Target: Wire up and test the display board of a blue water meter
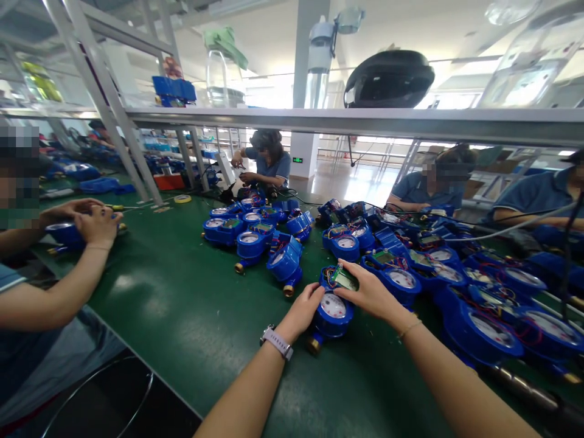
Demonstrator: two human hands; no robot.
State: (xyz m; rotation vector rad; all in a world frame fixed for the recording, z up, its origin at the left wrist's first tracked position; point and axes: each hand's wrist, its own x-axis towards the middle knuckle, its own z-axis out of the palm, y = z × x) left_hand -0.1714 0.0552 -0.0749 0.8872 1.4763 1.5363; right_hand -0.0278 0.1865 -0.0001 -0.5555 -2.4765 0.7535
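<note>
In front of me a blue water meter (336, 323) sits on the green bench, its round white dial facing up and a brass pipe end pointing toward me. My left hand (303, 309) is closed around the meter's left side, with the thumb near the dial. At the meter's upper housing, my right hand (370, 293) pinches a small green circuit board (345, 278) with a grey display between thumb and fingers. The board is tilted over the housing, and coloured wires show beside it. Whether it rests inside the housing I cannot tell.
More blue meters (250, 244) stand ahead, and several with exposed wires (493, 331) crowd the right. A co-worker's hand (98, 226) rests on another meter at left. Overhead runs a shelf (283, 117) with bottles. A cable (515, 231) crosses at right.
</note>
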